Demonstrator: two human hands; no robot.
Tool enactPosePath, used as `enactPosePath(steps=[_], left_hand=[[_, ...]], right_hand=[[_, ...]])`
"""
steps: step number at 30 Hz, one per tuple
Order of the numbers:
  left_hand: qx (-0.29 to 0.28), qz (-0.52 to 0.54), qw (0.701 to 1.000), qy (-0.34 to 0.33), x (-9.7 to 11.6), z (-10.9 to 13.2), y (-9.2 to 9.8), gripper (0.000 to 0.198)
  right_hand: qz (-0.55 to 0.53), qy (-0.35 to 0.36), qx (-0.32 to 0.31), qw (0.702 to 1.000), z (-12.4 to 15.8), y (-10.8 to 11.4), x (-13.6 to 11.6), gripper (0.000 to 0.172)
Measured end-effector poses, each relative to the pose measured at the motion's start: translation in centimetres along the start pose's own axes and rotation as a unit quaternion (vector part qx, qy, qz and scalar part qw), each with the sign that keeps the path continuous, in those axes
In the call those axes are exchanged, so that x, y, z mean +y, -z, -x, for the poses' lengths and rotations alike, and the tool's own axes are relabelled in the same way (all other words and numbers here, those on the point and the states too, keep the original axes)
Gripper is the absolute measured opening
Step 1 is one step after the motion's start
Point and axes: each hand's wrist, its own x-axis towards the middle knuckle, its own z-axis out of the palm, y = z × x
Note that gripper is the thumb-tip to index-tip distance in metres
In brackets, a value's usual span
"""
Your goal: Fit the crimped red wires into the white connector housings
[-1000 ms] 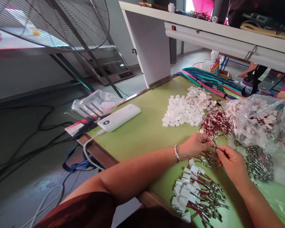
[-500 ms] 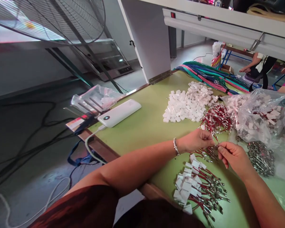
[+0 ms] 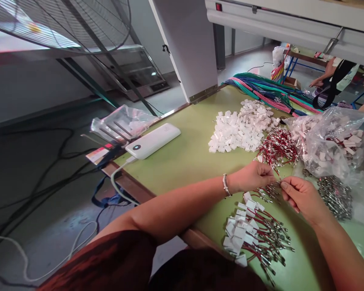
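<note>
My left hand (image 3: 252, 176), with a bracelet on its wrist, and my right hand (image 3: 300, 195) meet fingertip to fingertip over a green table (image 3: 182, 161). Both pinch a small metal-tipped wire piece (image 3: 277, 184) between them. Just under my hands lies a pile of red wires with white connectors and metal clips (image 3: 255, 236). A tangle of red wires (image 3: 276, 148) sits just beyond my left hand, with a heap of white plastic connectors (image 3: 244, 130) behind it.
A clear plastic bag of parts (image 3: 333, 143) and a heap of metal clips (image 3: 335, 196) lie at the right. Coloured cable bundles (image 3: 267, 91) lie at the far edge. A white power bank (image 3: 153, 140) sits near the table's left corner. Another person's arm (image 3: 321, 76) shows beyond.
The view has tilted down a little. My hands stay together at the small wire piece, my right fingers shifting slightly.
</note>
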Motion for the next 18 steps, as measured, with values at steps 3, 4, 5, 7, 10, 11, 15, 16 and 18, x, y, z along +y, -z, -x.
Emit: enactPosePath(steps=[3, 4, 5, 7, 10, 11, 15, 16, 18], left_hand=[[-0.037, 0.023, 0.999, 0.012, 0.3, 0.1, 0.3, 0.018], [-0.040, 0.030, 0.999, 0.019, 0.3, 0.1, 0.4, 0.018], [-0.034, 0.032, 0.999, 0.022, 0.3, 0.0, 0.4, 0.018], [-0.004, 0.009, 1.000, 0.014, 0.2, 0.0, 0.3, 0.017], [0.022, -0.068, 0.997, -0.032, 0.0, 0.0, 0.0, 0.016], [0.021, -0.088, 0.995, -0.051, 0.0, 0.1, -0.2, 0.015], [-0.005, -0.135, 0.984, -0.114, 0.3, 0.2, -0.1, 0.018], [-0.010, -0.145, 0.982, -0.121, 0.5, 0.2, 0.1, 0.018], [-0.022, -0.149, 0.981, -0.121, 1.0, 0.1, 0.9, 0.016]], right_hand=[[0.010, 0.017, -0.002, 1.000, 0.1, 0.1, -0.3, 0.034], [0.037, 0.041, 0.016, 0.998, 0.2, 0.0, -0.4, 0.033], [0.069, 0.068, 0.039, 0.995, 0.2, -0.1, -0.5, 0.032], [0.119, 0.115, 0.082, 0.983, 0.3, -0.3, -0.7, 0.032], [0.131, 0.121, 0.077, 0.981, 0.4, -0.6, -0.8, 0.033], [0.119, 0.108, 0.063, 0.985, 0.4, -0.7, -0.7, 0.033], [0.067, 0.062, 0.029, 0.995, 0.4, -0.7, -0.5, 0.033], [0.069, 0.060, 0.031, 0.995, 0.3, -0.6, -0.5, 0.033], [0.093, 0.067, 0.041, 0.993, 0.2, -0.1, -0.3, 0.032]])
